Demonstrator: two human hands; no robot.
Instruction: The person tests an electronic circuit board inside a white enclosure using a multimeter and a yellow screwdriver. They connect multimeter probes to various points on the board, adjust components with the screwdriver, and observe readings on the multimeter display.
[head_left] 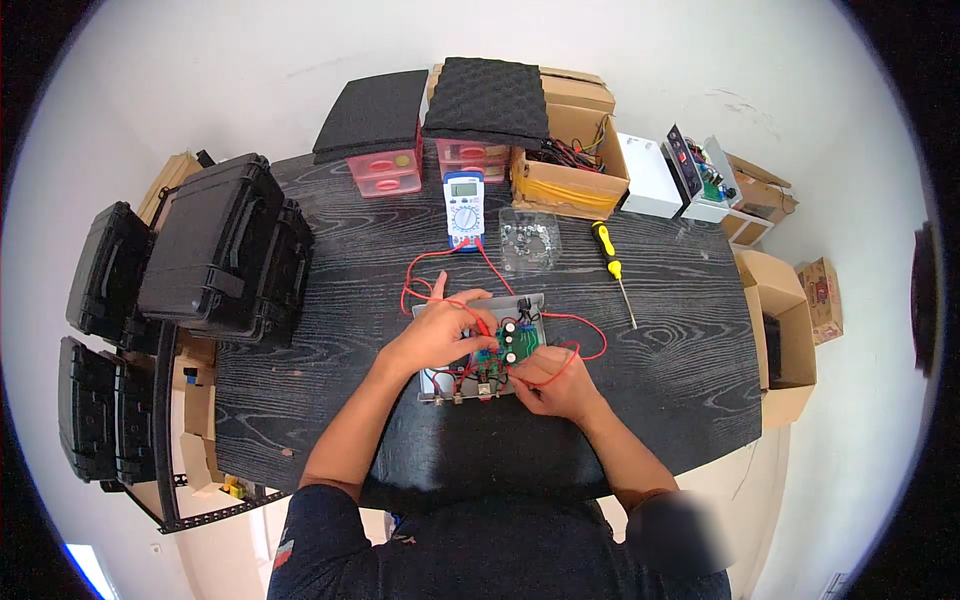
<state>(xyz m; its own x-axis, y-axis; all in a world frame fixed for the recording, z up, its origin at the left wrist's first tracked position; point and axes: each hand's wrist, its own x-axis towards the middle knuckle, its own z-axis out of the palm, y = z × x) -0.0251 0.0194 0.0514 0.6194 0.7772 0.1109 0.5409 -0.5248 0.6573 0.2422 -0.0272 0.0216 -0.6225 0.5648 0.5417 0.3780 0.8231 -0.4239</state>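
Note:
My left hand (pixel 446 337) pinches a red multimeter probe (pixel 484 327) over the left part of a green circuit board (pixel 525 347). The board sits in an open grey metal enclosure (pixel 482 306) with wires and connectors along its near side. At the board's near right edge my right hand (pixel 556 386) is closed. A red test lead (pixel 600 340) loops into it; the probe there is mostly hidden by my fingers. Both leads run to a blue-and-white multimeter (pixel 466 212) lying beyond the enclosure. Whether the tips touch the board cannot be made out.
A yellow-and-black screwdriver (pixel 613 262) and a clear tray of small hardware (pixel 530 241) lie on the dark table (pixel 680 380). Behind stand pink drawers (pixel 388 175), a cardboard box of cables (pixel 580 205), a white case (pixel 648 178) and an opened device (pixel 706 180). Black hard cases (pixel 210 240) flank the left.

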